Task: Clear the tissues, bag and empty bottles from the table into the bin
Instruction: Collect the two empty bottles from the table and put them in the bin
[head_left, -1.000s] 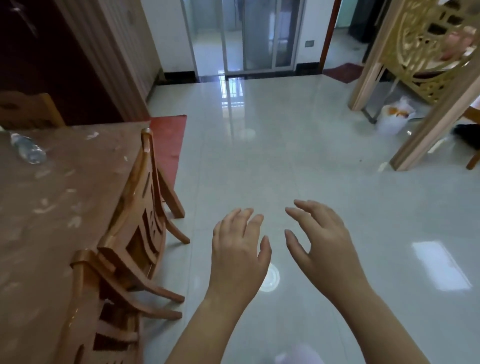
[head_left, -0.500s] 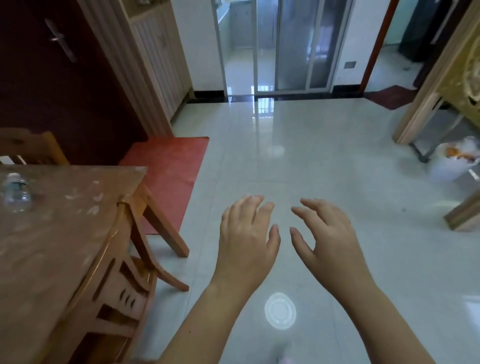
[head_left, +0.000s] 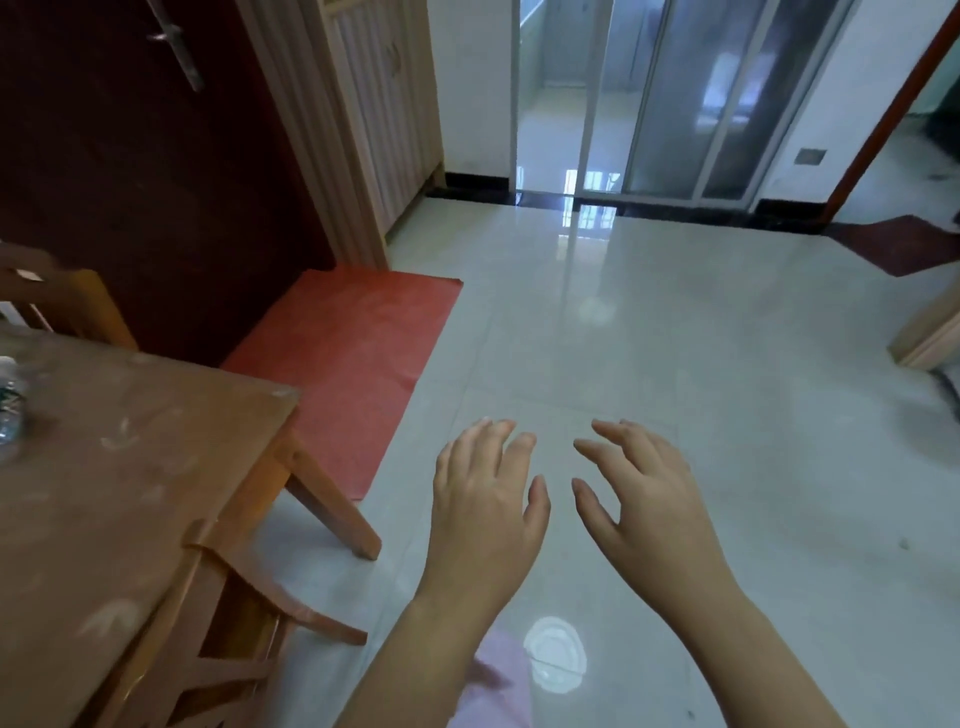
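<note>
A clear plastic bottle (head_left: 7, 410) lies at the far left edge of the brown wooden table (head_left: 119, 499), partly cut off by the frame. My left hand (head_left: 485, 506) and my right hand (head_left: 641, 499) hover side by side over the white tiled floor, right of the table. Both are empty, palms down, fingers spread. Neither touches anything. No bin, tissue or bag shows in this view.
A wooden chair (head_left: 228, 613) is tucked under the table's right side. A second chair (head_left: 62, 296) stands behind the table. A red mat (head_left: 353, 353) lies before a dark door (head_left: 140, 156). Glass sliding doors (head_left: 665, 98) stand ahead; a wooden post base (head_left: 930, 338) sits at right.
The view has swung left and up: the white bag and carved screen at right have left the frame, and the dark door and red mat have come in. My hands stay empty.
</note>
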